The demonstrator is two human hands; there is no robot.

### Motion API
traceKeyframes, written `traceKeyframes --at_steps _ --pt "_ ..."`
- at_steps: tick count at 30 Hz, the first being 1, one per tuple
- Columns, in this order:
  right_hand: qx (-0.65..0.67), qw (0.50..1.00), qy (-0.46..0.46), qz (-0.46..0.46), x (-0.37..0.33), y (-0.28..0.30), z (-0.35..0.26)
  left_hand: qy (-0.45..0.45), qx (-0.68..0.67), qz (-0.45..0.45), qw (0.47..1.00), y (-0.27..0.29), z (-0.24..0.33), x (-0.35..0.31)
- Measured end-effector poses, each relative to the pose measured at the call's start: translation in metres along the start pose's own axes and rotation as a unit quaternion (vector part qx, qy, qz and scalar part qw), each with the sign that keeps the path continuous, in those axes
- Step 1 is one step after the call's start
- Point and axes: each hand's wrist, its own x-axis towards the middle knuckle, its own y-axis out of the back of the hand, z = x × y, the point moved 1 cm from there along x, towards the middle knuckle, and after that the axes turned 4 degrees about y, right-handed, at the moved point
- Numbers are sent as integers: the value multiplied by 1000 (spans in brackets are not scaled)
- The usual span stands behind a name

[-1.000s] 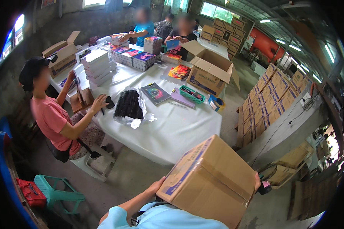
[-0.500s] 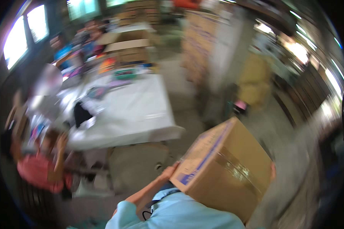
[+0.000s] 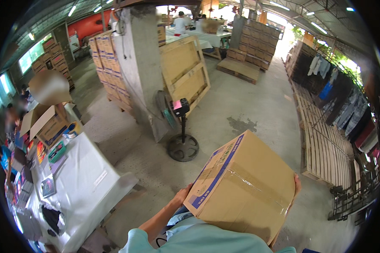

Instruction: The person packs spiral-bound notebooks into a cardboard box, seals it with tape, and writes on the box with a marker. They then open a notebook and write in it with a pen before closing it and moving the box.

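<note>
Held against the front of my body is a large brown cardboard box (image 3: 257, 189) with blue printed bands and clear tape along its top seam. My left hand (image 3: 183, 195) grips the box's left side near its lower corner, with the fingertips tucked out of sight. On the opposite side, my right hand (image 3: 297, 184) is pressed to the right face; only part of it shows, and the box hides the right forearm. The box is tilted and carried above the concrete floor.
A white-covered table (image 3: 101, 179) with goods and an open carton (image 3: 50, 130) is at left. Ahead stand a pedestal fan (image 3: 183, 145), a concrete pillar (image 3: 141, 63) and a leaning wooden pallet (image 3: 185, 67). Stacked boxes (image 3: 257, 42) are farther back; slatted pallets (image 3: 325, 145) line the right.
The view has swung to the right, so the table has shifted left and the fan and right-hand pallets show clearly. The box stays in both hands.
</note>
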Motion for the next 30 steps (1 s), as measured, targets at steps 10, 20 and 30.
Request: traceKeyframes --at_steps 10,20,30 --pt "-34 998 45 31 116 -24 30 -66 14 13 998 38 64 127" --pt "-36 998 -14 -40 280 -81 101 -26 -65 126 990 51 93 150" --pt "-5 988 -87 -125 380 -136 162 16 -283 249 926 -16 95 166"
